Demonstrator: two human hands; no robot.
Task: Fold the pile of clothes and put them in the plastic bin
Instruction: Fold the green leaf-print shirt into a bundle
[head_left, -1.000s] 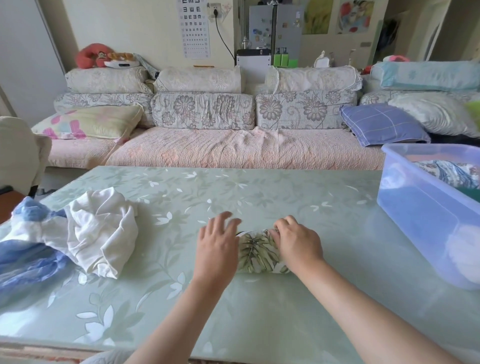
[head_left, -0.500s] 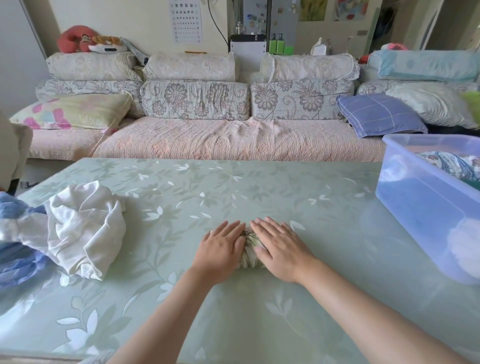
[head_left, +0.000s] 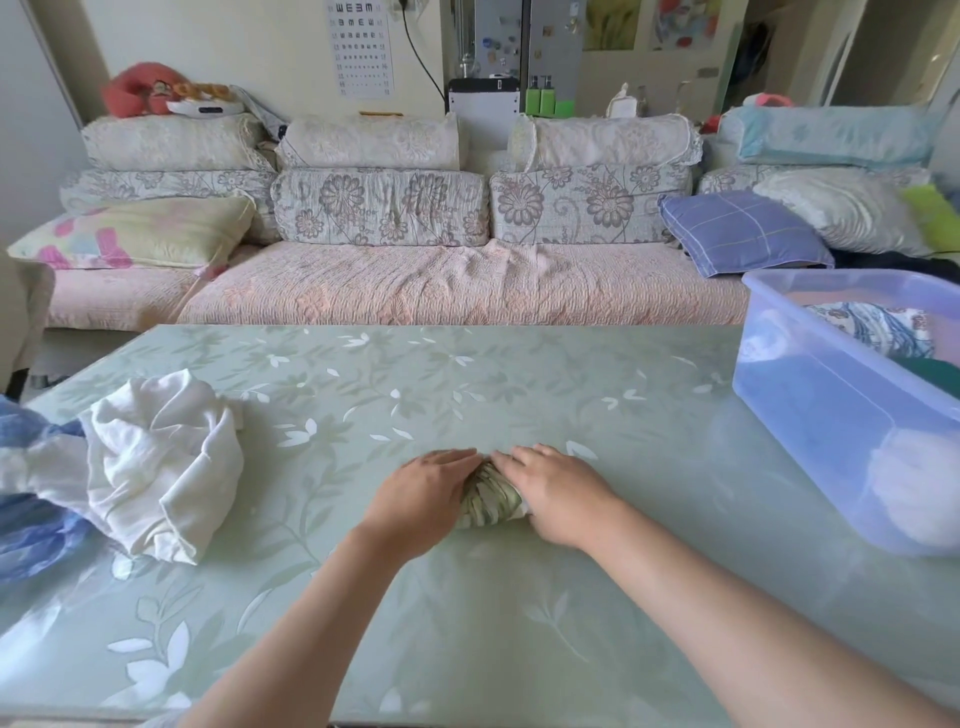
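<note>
Leaf-print garment (head_left: 491, 500), already down to a small tight bundle, lies on the desk (head_left: 467, 639) under both hands. The left hand (head_left: 415, 499) covers its left end and the right hand (head_left: 563, 493) its right end. Their fingers lie fairly flat across the top and nearly meet at the far edge, pressing rather than gripping.

This looks like the final flattening before the carry. It would go best with even pressure from both sides, so the layers set and no loose edge springs out. The fingers should then slide under the near edge and lift the bundle as one piece, since a one-sided pinch would likely let it unfold.

Well to the left of the left hand, a crumpled white garment (head_left: 156, 462) and a blue cloth (head_left: 31, 525) wait unfolded. Right of the right hand and farther away stands the plastic bin (head_left: 810, 415), which already holds folded pieces. A free spot beside them would suit this bundle.
</note>
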